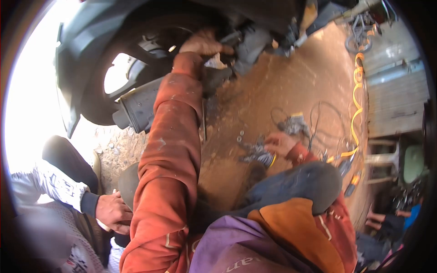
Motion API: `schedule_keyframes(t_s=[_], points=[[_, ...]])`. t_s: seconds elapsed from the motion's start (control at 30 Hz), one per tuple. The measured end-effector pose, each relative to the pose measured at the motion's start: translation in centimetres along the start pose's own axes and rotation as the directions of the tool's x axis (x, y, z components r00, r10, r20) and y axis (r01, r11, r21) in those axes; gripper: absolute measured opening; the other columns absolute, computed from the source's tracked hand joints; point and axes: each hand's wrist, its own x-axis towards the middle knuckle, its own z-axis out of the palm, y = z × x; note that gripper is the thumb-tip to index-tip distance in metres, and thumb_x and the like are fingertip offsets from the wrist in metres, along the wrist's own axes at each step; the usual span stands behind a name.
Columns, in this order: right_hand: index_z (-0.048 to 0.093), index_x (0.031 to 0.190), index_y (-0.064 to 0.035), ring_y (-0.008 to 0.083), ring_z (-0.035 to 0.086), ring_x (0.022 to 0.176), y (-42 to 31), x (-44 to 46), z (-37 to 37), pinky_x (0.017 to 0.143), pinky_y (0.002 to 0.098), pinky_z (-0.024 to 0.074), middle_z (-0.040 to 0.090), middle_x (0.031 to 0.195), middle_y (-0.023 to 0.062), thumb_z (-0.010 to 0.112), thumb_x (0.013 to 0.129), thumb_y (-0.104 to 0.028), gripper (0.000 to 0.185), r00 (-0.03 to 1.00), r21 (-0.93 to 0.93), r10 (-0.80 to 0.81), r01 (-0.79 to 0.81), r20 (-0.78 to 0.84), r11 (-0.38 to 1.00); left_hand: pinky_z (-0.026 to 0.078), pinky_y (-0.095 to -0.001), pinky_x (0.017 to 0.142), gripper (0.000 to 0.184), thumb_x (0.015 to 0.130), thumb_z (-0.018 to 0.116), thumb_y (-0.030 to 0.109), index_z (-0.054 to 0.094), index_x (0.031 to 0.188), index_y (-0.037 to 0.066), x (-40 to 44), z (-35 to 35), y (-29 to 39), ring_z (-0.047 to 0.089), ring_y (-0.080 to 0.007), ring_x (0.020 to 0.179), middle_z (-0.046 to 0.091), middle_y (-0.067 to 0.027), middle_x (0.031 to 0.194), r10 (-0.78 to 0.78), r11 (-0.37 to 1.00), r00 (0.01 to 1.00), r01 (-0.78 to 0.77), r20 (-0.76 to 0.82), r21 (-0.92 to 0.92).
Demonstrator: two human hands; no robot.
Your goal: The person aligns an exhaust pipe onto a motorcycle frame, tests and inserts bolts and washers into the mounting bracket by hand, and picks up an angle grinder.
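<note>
My left hand (205, 44) reaches up to the wheel (86, 91) of a motorbike or scooter, beside the dark hub parts. Some of its fingers are hidden behind those parts, so its grip cannot be made out. Below the wheel a grey exhaust muffler (141, 105) runs along my forearm. My right hand (280, 144) is low over the ground, fingers apart, at a small pile of metal tools (257, 152). Nothing shows clearly held in it. A grey work glove or cloth (296, 125) lies just beyond that hand, and small round metal pieces (240, 135) lie to its left.
Close on my left sits another person, whose hand (113, 211) rests near their knee. A yellow coiled hose (357, 100) and a black cable (318, 113) lie on the right. Yellow-handled tools (353, 183), a chair (384, 157) and another person's legs (375, 220) are farther right.
</note>
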Motion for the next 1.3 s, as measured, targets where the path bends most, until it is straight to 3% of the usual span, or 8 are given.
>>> schedule_keyframes(t_s=[0.23, 0.33, 0.43, 0.5, 0.63, 0.73, 0.8, 1.3], points=[[0.061, 0.101, 0.0016, 0.0146, 0.062, 0.065, 5.2, -2.3, -0.5, 0.057, 0.0297, 0.0515, 0.065, 0.079, 0.0081, 0.07, 0.085, -0.016, 0.025, 0.972, -0.223, -0.212, 0.185, -0.102, 0.957, 0.05, -0.0263, 0.065, 0.023, 0.083, 0.073, 0.022, 0.07, 0.095, 0.004, -5.6, -3.5, 9.9, 0.062, -0.0108, 0.077, 0.068, -0.0038, 0.081, 0.325, 0.887, 0.93, -0.237, -0.171, 0.396], [0.061, 0.096, 0.0014, 0.0145, 0.062, 0.064, 12.3, -4.6, -4.3, 0.056, 0.0298, 0.051, 0.064, 0.078, 0.0079, 0.071, 0.084, -0.014, 0.022, 0.98, -0.344, -0.141, 0.085, -0.141, 0.935, 0.049, -0.0256, 0.062, 0.026, 0.081, 0.076, 0.027, 0.071, 0.097, 0.008, -7.0, -1.6, 12.9, 0.061, -0.0086, 0.07, 0.071, 0.0002, 0.087, 0.244, 0.953, 0.889, -0.146, 0.387, -0.267], [0.065, 0.09, -0.0015, 0.0245, 0.064, 0.073, 19.0, -7.4, -7.9, 0.067, 0.0356, 0.0515, 0.066, 0.081, 0.0144, 0.073, 0.079, -0.024, 0.026, 0.908, -0.054, 0.201, -0.237, -0.367, 0.97, 0.05, -0.0277, 0.061, 0.023, 0.084, 0.073, 0.026, 0.07, 0.098, 0.008, -6.7, 7.0, 12.4, 0.063, -0.0123, 0.072, 0.07, -0.0009, 0.088, 0.196, 0.942, 0.639, 0.088, 0.744, -0.324], [0.065, 0.095, -0.0016, 0.0277, 0.065, 0.079, 24.4, -8.8, -10.1, 0.073, 0.0362, 0.0513, 0.066, 0.087, 0.0155, 0.072, 0.08, -0.02, 0.024, 0.79, -0.126, 0.06, -0.171, -0.611, 0.977, 0.051, -0.0313, 0.062, 0.027, 0.085, 0.071, 0.028, 0.069, 0.098, 0.005, -8.6, 15.1, 9.7, 0.064, -0.0168, 0.072, 0.07, -0.0057, 0.087, 0.114, 0.989, 0.55, 0.015, 0.828, -0.147], [0.063, 0.111, -0.0068, 0.0346, 0.057, 0.106, 31.0, -11.6, -14.1, 0.089, 0.0404, 0.0466, 0.059, 0.114, 0.0163, 0.069, 0.085, -0.028, 0.034, 0.414, -0.541, -0.377, -0.422, -0.829, 0.727, 0.051, -0.0355, 0.063, 0.034, 0.081, 0.069, 0.03, 0.067, 0.096, 0.0, -14.1, 24.7, 1.4, 0.064, -0.0228, 0.069, 0.067, -0.0157, 0.084, 0.156, 0.962, 0.658, -0.27, 0.737, 0.037], [0.064, 0.112, -0.0091, 0.0331, 0.055, 0.112, 33.1, -13.1, -15.3, 0.09, 0.043, 0.0451, 0.057, 0.12, 0.0138, 0.065, 0.087, -0.038, 0.038, 0.418, -0.563, -0.377, -0.582, -0.826, 0.587, 0.05, -0.0353, 0.062, 0.031, 0.079, 0.068, 0.027, 0.068, 0.091, -0.001, -15.9, 26.8, -1.9, 0.064, -0.0229, 0.067, 0.066, -0.0174, 0.079, -0.192, 0.977, 0.525, 0.025, 0.83, 0.21], [0.064, 0.112, -0.0105, 0.0324, 0.054, 0.112, 35.1, -12.4, -14.4, 0.091, 0.0435, 0.0447, 0.056, 0.122, 0.0127, 0.063, 0.088, -0.041, 0.039, 0.413, -0.518, -0.315, -0.626, -0.855, 0.583, 0.05, -0.0356, 0.06, 0.029, 0.079, 0.067, 0.027, 0.067, 0.083, -0.003, -17.1, 27.1, -3.5, 0.064, -0.0226, 0.064, 0.064, -0.0167, 0.072, -0.33, 0.944, 0.686, 0.249, 0.649, 0.217], [0.066, 0.112, -0.012, 0.0287, 0.057, 0.109, 35.7, -11.5, -14.1, 0.087, 0.0406, 0.0467, 0.058, 0.122, 0.0063, 0.061, 0.089, -0.046, 0.042, 0.409, -0.491, -0.277, -0.656, -0.869, 0.574, 0.052, -0.036, 0.07, 0.028, 0.077, 0.069, 0.03, 0.069, 0.086, 0.004, -18.7, 29.0, -3.3, 0.068, -0.0251, 0.074, 0.07, -0.0137, 0.079, -0.686, 0.701, 0.718, 0.613, 0.113, 0.363]])
